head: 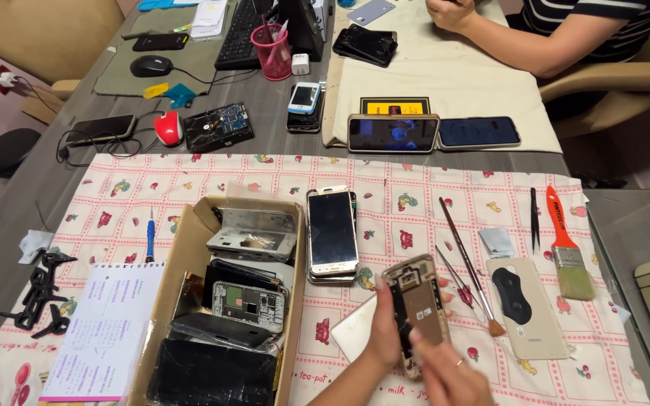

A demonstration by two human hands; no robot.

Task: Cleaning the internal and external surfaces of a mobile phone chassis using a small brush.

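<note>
- Head view, looking down at a grey table [9, 203] covered in the lower part of the frame by a cloth [415, 218] printed with small fruit.
- Low centre-right, the left hand [382, 334] grips an opened phone [418, 310] by its left edge, thumb side wrapped round it; the phone stands tilted, its gold frame and inner parts facing up.
- The right hand [449, 376] is at the phone's lower end, fingers touching its face; whether it pinches anything I cannot tell.
- A white card [351, 331] lies on the cloth just under the left hand.
- Just right of the phone lie two thin brushes [469, 265], then a beige back cover [526, 308] with a black piece on it.
- Further right, a wide brush [568, 244] with an orange handle, and black tweezers [535, 219] beside it.
- Centre frame, a stack of phones [332, 233] lies face up, screen dark.
- Lower left of centre, a cardboard box [182, 278] holds phone frames and dark parts.
- Left of the box, a notepad [103, 331], a blue screwdriver [150, 234] and black plastic clips [39, 289].
- Upper right, another person's arm [490, 37] rests on a plain cloth, with two phones [430, 133] lying side by side at its near edge.
- Upper left, a mouse [150, 66], a keyboard [238, 37] and a pink cup [273, 51].
</note>
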